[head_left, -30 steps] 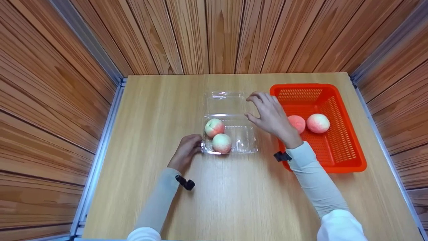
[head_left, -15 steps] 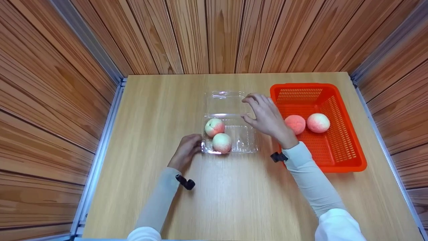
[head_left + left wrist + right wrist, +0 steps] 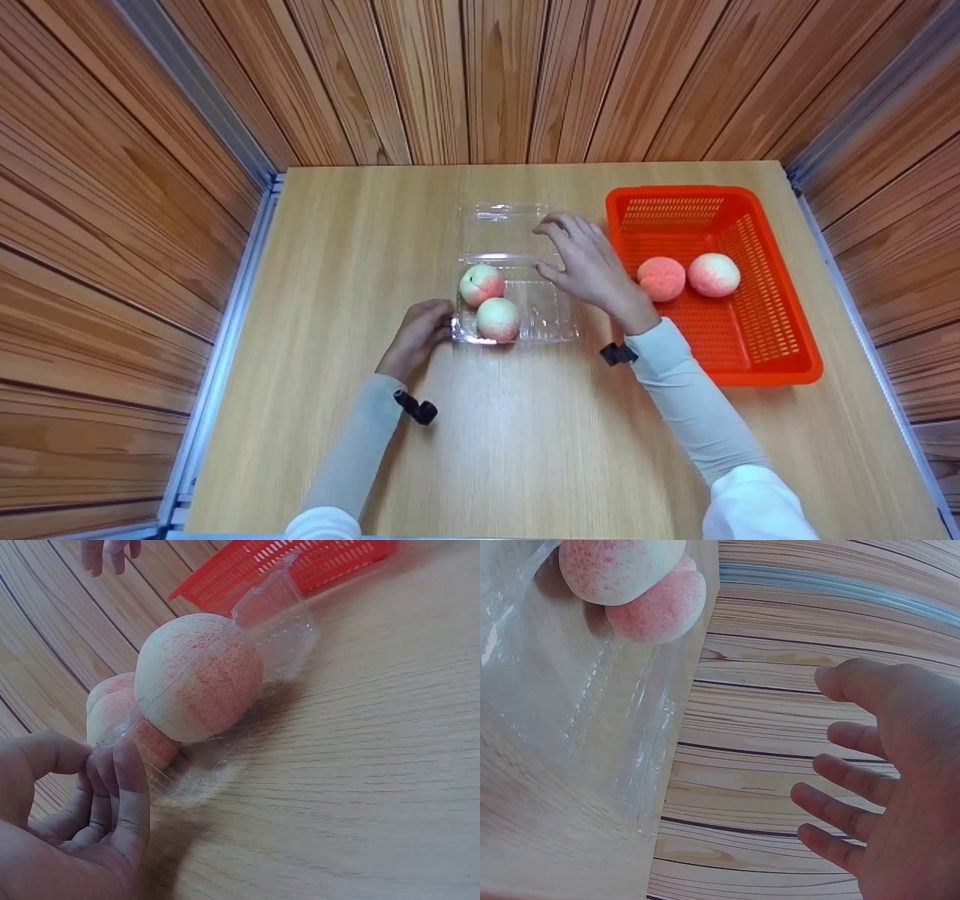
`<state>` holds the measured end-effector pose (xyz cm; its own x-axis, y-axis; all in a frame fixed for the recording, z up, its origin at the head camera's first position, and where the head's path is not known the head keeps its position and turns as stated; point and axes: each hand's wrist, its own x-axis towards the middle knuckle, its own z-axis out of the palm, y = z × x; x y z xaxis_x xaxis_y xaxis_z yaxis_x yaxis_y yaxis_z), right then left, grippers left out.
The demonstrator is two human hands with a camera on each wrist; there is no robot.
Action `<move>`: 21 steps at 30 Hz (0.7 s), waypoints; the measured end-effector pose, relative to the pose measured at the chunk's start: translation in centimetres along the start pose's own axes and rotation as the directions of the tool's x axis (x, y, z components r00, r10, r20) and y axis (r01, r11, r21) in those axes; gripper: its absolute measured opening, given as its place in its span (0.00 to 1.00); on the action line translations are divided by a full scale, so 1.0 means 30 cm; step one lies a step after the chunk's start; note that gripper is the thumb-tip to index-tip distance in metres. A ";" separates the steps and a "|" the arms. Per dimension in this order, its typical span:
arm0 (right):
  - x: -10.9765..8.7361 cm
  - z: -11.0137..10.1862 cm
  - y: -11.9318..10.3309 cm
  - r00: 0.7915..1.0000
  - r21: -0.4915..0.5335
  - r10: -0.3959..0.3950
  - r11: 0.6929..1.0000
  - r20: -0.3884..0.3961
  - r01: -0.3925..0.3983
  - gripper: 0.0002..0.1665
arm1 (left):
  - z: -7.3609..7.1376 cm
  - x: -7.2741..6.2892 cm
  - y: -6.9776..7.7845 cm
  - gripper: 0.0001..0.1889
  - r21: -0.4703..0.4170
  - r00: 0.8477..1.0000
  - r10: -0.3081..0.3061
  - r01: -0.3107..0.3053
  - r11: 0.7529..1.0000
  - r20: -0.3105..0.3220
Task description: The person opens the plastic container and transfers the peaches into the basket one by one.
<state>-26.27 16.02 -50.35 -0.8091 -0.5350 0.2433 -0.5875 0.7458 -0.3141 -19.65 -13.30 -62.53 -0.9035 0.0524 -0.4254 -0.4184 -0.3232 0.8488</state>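
A clear plastic clamshell box (image 3: 544,315) lies with its lid (image 3: 502,234) folded back on the table. Two pale pink-and-green peaches (image 3: 498,320) sit in its left half, one behind the other. My left hand (image 3: 417,335) pinches the box's left edge between thumb and fingertips, as the left wrist view (image 3: 97,802) shows close up. Over the right side of the box hovers my right hand (image 3: 589,262), thumb and fingers spread apart and holding nothing. In the right wrist view its fingers (image 3: 847,817) are extended beside the box.
An orange-red plastic basket (image 3: 780,300) stands to the right of the box. Inside it lie a redder peach (image 3: 661,279) and a paler peach (image 3: 714,275), side by side. Wood-patterned walls (image 3: 495,82) rise behind the table (image 3: 315,247) and at both sides.
My right hand has drifted left, from beside the basket to over the box's right side, uncovering more of the redder peach. The left hand, box and peaches stay put.
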 end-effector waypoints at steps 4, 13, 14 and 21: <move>0.002 0.010 -0.006 1.000 0.008 -0.002 1.000 -0.003 0.002 0.31 | -0.004 -0.002 0.000 0.08 0.010 1.000 0.010 -0.010 1.000 0.011; 0.002 0.023 -0.019 1.000 0.017 0.002 1.000 0.024 -0.003 0.31 | -0.003 -0.006 0.000 0.09 -0.009 1.000 0.006 -0.006 1.000 0.000; 0.002 0.025 -0.022 1.000 0.017 0.001 1.000 0.026 -0.002 0.31 | -0.004 -0.006 0.000 0.09 -0.009 1.000 0.007 -0.007 1.000 0.000; 0.006 0.044 -0.034 0.999 0.019 0.007 1.000 0.048 -0.008 0.31 | -0.007 -0.006 0.003 0.11 0.021 1.000 -0.014 0.015 1.000 -0.007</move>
<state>-25.82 14.63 -51.20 -0.8129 -0.5482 0.1967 -0.5813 0.7425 -0.3329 -19.51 -13.55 -62.45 -0.8967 0.0506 -0.4398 -0.4334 -0.3020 0.8491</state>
